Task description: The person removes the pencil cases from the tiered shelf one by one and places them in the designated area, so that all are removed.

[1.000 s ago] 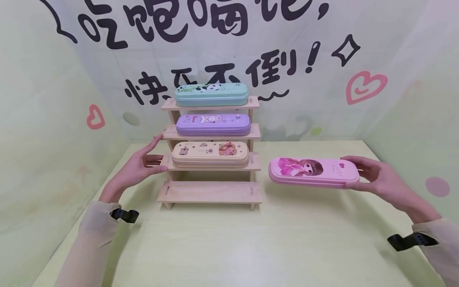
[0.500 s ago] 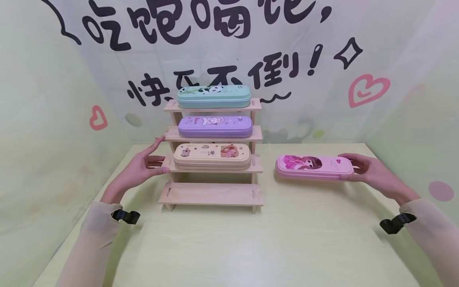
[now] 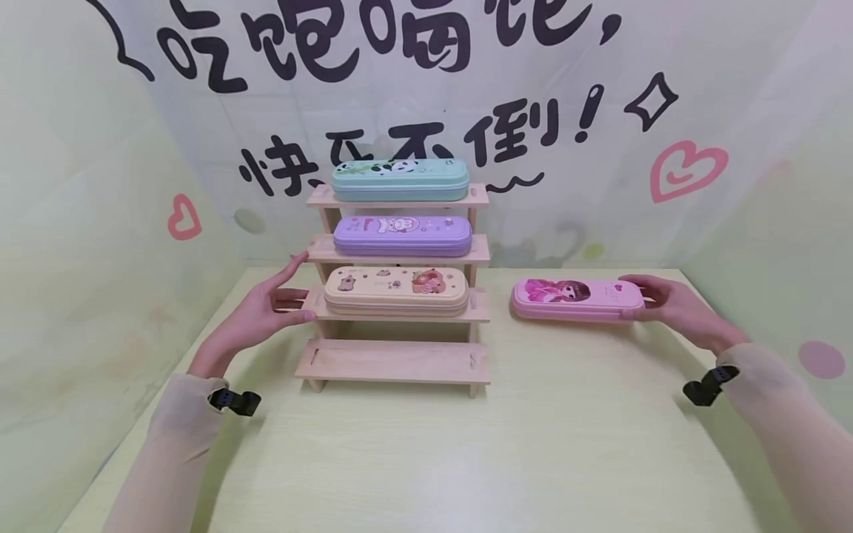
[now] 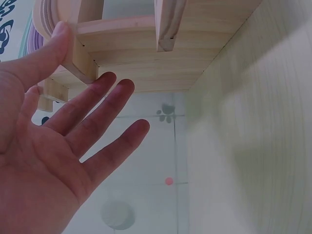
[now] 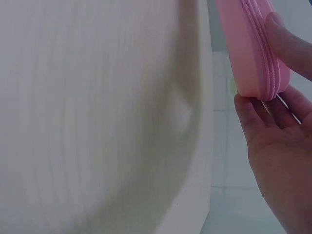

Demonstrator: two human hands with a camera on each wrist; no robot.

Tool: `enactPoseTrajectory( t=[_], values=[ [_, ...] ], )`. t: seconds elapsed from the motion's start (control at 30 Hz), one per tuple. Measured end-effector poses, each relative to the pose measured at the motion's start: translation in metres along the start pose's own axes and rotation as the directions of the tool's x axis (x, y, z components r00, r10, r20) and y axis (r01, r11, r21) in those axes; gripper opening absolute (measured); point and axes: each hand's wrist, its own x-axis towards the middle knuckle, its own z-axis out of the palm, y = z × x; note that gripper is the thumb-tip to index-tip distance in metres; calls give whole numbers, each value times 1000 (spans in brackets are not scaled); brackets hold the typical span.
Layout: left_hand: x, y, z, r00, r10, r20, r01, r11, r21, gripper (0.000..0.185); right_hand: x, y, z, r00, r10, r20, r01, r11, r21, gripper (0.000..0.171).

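The left hand (image 3: 260, 314), fingers spread, touches the rack (image 3: 393, 361); the right hand (image 3: 676, 305) pinches the pink case (image 3: 577, 302), seemingly above the surface (image 3: 426, 451).

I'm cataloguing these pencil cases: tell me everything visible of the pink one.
The pink pencil case is long and round-cornered, smooth, perhaps moulded plastic. Its lid shows a doll in pink with brown hair, a heart and faint lettering. A pink zip along its side looks closed. It is lid up, right of the wooden rack and apart from it, its right end in the right hand's grip, clear of the table there; contact at the other end is unclear.
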Motion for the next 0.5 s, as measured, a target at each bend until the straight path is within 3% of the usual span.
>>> enactPoseTrajectory(
  t=[0.5],
  values=[
    [1, -2, 0, 1000, -8, 0, 8, 1000, -3, 107, 25, 12, 0, 994, 94, 59, -92, 995, -22, 77]
  ],
)
